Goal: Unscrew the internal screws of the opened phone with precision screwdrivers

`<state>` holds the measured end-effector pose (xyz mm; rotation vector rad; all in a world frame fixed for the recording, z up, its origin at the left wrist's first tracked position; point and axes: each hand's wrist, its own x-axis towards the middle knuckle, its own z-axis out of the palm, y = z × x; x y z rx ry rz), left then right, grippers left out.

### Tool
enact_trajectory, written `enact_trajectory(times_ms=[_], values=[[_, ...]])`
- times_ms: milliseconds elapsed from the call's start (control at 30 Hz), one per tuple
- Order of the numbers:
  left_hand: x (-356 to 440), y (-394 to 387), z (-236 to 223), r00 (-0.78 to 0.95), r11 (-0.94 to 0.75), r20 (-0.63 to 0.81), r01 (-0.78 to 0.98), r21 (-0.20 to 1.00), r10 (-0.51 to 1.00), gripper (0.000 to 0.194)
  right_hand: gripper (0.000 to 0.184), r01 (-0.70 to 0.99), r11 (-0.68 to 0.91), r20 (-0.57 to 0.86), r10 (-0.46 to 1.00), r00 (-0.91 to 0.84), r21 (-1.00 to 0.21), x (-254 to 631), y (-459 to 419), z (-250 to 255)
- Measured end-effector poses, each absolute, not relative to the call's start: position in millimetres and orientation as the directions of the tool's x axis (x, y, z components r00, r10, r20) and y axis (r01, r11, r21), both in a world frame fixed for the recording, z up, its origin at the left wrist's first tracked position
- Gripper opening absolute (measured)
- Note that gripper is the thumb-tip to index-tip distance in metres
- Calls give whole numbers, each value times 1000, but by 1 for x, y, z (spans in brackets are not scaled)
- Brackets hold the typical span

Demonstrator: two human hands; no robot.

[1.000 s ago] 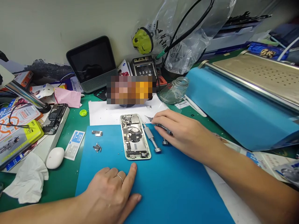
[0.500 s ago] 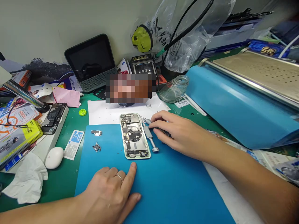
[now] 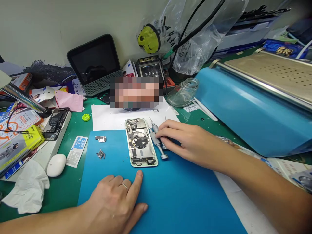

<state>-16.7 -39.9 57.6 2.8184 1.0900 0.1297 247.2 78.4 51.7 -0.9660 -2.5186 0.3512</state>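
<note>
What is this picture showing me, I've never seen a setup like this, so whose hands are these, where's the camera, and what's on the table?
There's no robot here, just a person's two bare hands. The camera is worn on the person's head, looking forward and down, so you see roughly their own view.

In the middle lies an opened phone, mostly on a blue mat, its top end over white paper. Two small parts lie to its left.

The left hand holds nothing visible; its index finger points toward the phone's bottom edge. The right hand has its fingertips at a grey screwdriver; whether it's gripped is hard to tell. Another screwdriver lies beside the phone.
</note>
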Motion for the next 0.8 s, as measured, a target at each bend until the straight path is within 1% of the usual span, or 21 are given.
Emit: enact_trajectory(times_ms=[233,433,600,800], values=[[-17,-41,56,738,-735,41,663,139,674,51,23,534,757,271,641,-718,-377,246,77,58],[-17,-40,58,736,-735,51,664,134,675,50,17,464,786,191,570,-799,-408,248,76,63],[-17,-40,59,740,-740,51,662,124,671,51,21,436,786,148,541,-828,-438,254,78,60],[-17,-40,58,740,-739,49,662,123,671,51,17,387,814,166,494,-853,-433,255,82,60]])
